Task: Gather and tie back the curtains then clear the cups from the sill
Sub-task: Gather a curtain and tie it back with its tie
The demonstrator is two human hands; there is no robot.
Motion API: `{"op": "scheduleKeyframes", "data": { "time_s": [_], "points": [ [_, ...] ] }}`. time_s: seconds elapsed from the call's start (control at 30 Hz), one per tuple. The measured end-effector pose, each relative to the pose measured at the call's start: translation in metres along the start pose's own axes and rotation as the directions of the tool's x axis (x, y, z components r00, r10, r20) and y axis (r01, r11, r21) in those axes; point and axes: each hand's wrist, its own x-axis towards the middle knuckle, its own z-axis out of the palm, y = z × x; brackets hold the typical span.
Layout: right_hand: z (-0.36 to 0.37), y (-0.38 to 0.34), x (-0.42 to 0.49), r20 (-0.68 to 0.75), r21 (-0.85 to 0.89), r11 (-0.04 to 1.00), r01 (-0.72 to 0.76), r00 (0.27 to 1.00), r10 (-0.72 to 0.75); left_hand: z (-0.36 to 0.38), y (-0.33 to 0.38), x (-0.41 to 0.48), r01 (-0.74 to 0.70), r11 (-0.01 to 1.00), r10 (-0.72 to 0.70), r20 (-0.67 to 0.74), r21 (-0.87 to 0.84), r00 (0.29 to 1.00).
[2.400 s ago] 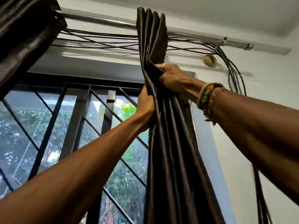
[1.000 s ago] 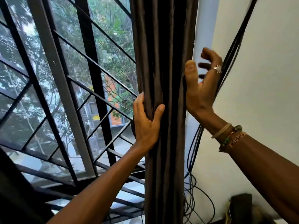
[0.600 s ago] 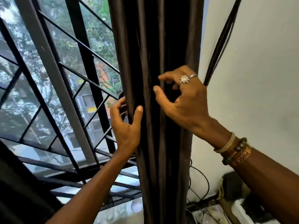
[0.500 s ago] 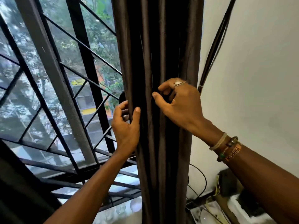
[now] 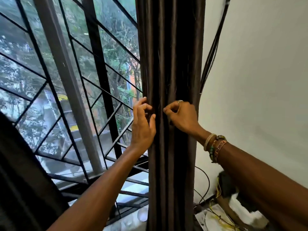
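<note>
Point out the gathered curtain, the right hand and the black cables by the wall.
curtain [image 5: 173, 55]: head view, on its middle folds, upper part.
right hand [image 5: 183, 117]: head view, on the back of the hand.
black cables [image 5: 214, 47]: head view, on the bundle beside the curtain's right edge.

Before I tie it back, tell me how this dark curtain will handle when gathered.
Probably floppy: the curtain hangs in long soft folds, bunched between the left hand and right hand. Its sheen suggests smooth cloth that may slip from a loose grip. Unlikely to hold shape untied.
</note>
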Motion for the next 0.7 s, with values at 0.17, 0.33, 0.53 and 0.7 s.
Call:
{"op": "scheduleKeyframes", "data": {
  "time_s": [0.17,0.33,0.53,0.7],
  "points": [
    [0.002,-0.008,-0.003,0.038,-0.018,1.000,-0.013,0.999,0.013,-0.011,0.009,0.004,-0.014,0.996,0.005,0.100,0.089,0.995],
    [0.004,-0.011,-0.005,0.040,0.096,0.984,-0.152,0.988,0.149,-0.016,0.020,0.015,0.261,0.965,-0.262,-0.018,-0.022,0.965],
    [0.002,-0.004,-0.019,0.025,0.162,0.972,-0.171,0.985,0.169,-0.025,0.022,0.017,0.152,0.974,-0.154,-0.004,0.168,0.988],
    [-0.008,-0.014,-0.030,-0.013,0.068,0.990,-0.124,0.992,0.125,-0.032,0.022,0.022,0.024,0.973,-0.041,0.070,0.229,0.997]
  ]
}}
